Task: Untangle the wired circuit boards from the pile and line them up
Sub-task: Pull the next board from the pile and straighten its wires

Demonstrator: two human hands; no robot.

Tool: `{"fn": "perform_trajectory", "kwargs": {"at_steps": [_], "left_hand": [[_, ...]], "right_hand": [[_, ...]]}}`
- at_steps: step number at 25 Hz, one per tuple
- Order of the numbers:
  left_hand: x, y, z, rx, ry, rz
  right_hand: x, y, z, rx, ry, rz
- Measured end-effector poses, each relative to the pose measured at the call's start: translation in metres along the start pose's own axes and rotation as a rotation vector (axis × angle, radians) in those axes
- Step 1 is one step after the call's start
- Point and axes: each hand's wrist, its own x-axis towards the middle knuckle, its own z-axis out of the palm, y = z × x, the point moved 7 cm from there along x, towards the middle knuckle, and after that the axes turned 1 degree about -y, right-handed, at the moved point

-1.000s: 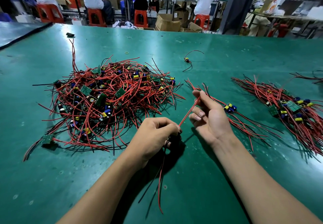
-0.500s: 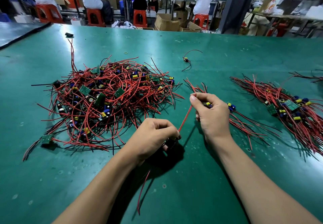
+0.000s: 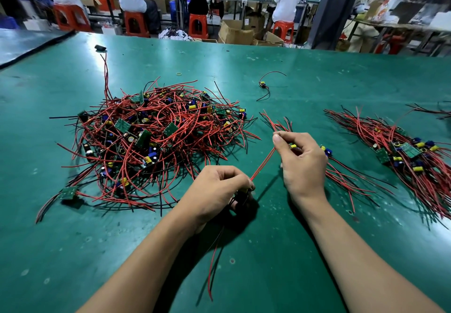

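Observation:
A tangled pile of wired circuit boards [image 3: 156, 141], small green boards with red and black wires, lies on the green table [image 3: 317, 73] to the left. My left hand [image 3: 217, 190] grips one board near the table's middle; its red wires [image 3: 262, 163] stretch up to my right hand [image 3: 301, 161], which pinches them between thumb and fingers. More wires [image 3: 212, 271] trail from under my left hand toward me. A small lined-up group of boards [image 3: 341, 173] lies under and right of my right hand. A larger lined-up row [image 3: 410, 156] lies further right.
A single wired board [image 3: 263, 85] lies alone behind the hands. A small black part [image 3: 100, 48] sits far back left, a rubber band [image 3: 179, 74] mid-table. Beyond the table's far edge, people sit on orange stools among cardboard boxes.
My right hand has slid up along the red wires and curled round them, moving away from my left hand. The loose wire ends under my left hand have shifted.

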Motion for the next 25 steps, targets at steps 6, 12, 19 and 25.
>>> {"fn": "perform_trajectory", "kwargs": {"at_steps": [6,12,19,25], "left_hand": [[0.000,0.000,0.000,-0.006,0.013,0.007],[0.000,0.000,-0.003,-0.063,0.044,0.015],[0.000,-0.002,-0.009,-0.114,0.135,0.043],[-0.003,0.000,-0.008,-0.155,0.149,0.056]], "right_hand": [[-0.007,0.014,0.012,0.364,-0.084,0.345],[-0.025,0.006,0.029,0.486,-0.337,0.582],[-0.056,-0.015,0.052,0.261,-0.735,0.463],[-0.060,-0.021,0.050,0.250,-0.851,0.474]]}}
